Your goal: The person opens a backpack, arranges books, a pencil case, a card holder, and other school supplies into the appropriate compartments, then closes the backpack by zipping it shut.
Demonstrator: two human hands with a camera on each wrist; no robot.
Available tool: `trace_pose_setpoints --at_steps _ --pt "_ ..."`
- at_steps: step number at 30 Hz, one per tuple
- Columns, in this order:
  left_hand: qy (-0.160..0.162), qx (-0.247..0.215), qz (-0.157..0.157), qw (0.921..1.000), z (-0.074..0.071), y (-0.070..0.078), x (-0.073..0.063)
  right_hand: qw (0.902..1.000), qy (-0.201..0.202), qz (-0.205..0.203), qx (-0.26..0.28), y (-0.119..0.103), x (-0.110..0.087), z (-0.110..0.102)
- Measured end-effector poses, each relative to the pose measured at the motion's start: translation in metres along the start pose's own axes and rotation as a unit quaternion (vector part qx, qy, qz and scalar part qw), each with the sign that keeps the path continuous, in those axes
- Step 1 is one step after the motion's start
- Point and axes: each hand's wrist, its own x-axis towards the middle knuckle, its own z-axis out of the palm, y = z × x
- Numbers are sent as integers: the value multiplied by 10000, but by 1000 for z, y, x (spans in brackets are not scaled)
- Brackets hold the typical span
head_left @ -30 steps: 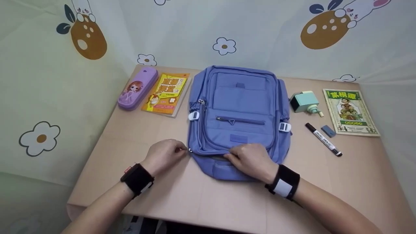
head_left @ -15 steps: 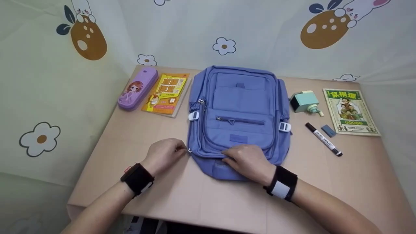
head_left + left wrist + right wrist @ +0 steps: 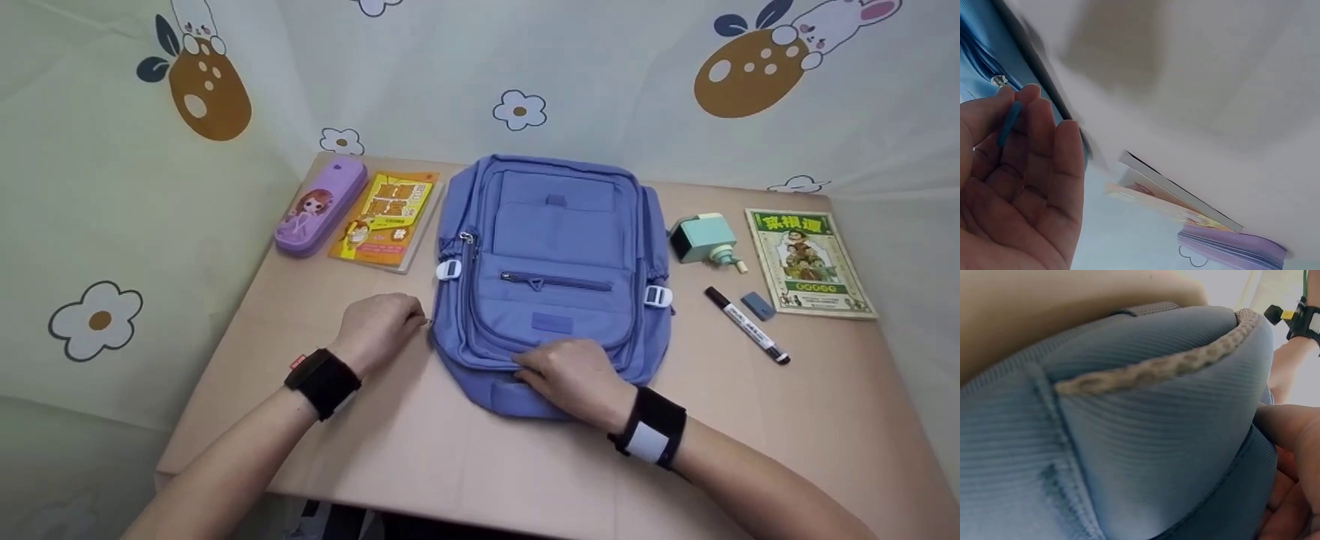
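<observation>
A blue backpack (image 3: 559, 232) lies front side up on the table. At its lower left side my left hand (image 3: 379, 330) pinches a zipper pull (image 3: 1009, 122) between thumb and forefinger. The metal zipper slider (image 3: 999, 80) shows just past the fingertips in the left wrist view. My right hand (image 3: 577, 375) grips the fabric at the bag's bottom front edge, thumb below and fingers above. In the right wrist view that hand's fingertips are partly hidden by the blue fabric.
Left of the bag lie a purple pencil case (image 3: 321, 206) and an orange-yellow book (image 3: 386, 220). To the right are a mint-green pencil sharpener (image 3: 705, 238), a marker (image 3: 748, 325), a blue eraser (image 3: 758, 306) and a green-covered book (image 3: 808, 262). A patterned curtain (image 3: 427, 67) stands behind.
My left hand has moved up along the bag's left side with the zipper pull, away from the lower corner. My right hand has shifted slightly left and stays at the bottom edge.
</observation>
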Motion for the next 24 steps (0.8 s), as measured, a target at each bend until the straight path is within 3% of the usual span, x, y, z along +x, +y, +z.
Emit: trace_pose_setpoints --at_steps 9,24 --pt "77 -52 -156 9998 5 -6 16 9999 -57 54 -74 -2 -4 3" --pt "-30 -262 -215 9994 5 -6 17 9998 -88 56 -196 -8 5 1"
